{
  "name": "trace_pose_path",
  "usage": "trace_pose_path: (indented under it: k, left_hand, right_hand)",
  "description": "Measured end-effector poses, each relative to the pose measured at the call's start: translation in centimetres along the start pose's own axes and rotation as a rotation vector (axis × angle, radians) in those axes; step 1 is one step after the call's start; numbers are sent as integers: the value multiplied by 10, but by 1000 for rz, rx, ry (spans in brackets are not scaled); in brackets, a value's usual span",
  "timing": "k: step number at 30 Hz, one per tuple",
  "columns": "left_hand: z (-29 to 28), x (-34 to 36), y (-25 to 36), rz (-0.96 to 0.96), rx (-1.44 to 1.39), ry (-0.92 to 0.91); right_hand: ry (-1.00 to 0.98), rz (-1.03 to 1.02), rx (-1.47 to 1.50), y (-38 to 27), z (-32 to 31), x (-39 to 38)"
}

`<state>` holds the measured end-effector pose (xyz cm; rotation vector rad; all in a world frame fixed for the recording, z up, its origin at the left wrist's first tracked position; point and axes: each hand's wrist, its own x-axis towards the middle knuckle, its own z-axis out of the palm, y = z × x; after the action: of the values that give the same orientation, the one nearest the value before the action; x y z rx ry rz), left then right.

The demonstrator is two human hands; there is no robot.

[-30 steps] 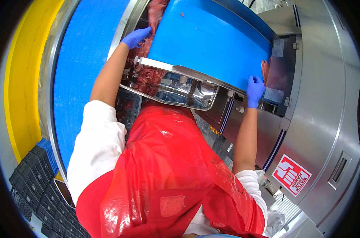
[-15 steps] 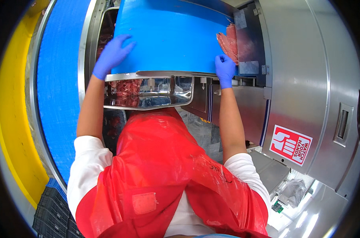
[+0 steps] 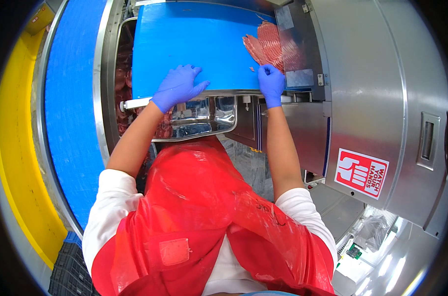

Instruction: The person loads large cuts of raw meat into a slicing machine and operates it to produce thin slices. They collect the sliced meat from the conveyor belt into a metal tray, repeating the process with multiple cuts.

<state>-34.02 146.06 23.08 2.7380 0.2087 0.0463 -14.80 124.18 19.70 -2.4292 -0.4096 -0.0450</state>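
Fanned slices of raw red meat (image 3: 269,43) lie at the right end of a short blue conveyor belt (image 3: 184,39), partly beneath a see-through guard (image 3: 292,47). My left hand (image 3: 179,89), in a blue-violet glove, is over the belt's near edge with its fingers spread and nothing in them. Gloved the same way, my right hand (image 3: 272,86) is closed at the near end of the slices. Its curled fingers hide whatever may be between them. A small meat scrap (image 3: 252,69) rests on the belt just left of that hand.
Below the belt's near edge sits a steel tray (image 3: 219,123) with meat pieces in its left part. A long blue belt (image 3: 73,98) runs along the left, beside a yellow band (image 3: 21,163). Steel machine housing (image 3: 362,98) fills the right. Dark crates (image 3: 71,271) stand lower left.
My left hand has moved right along the belt's near edge. More of the meat slices show, extending farther left from the guard. My right hand stays closed beside them.
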Motion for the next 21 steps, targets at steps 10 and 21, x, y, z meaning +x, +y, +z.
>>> trace_pose_path:
  k: [10,21]
  left_hand:
    - [-1,-1,5,-29,-25,33]
    - [2,-3,5,-37,-31,44]
  right_hand:
    - [29,16,15,1,-2,-2]
    - [1,26,-6,0,-4,-2]
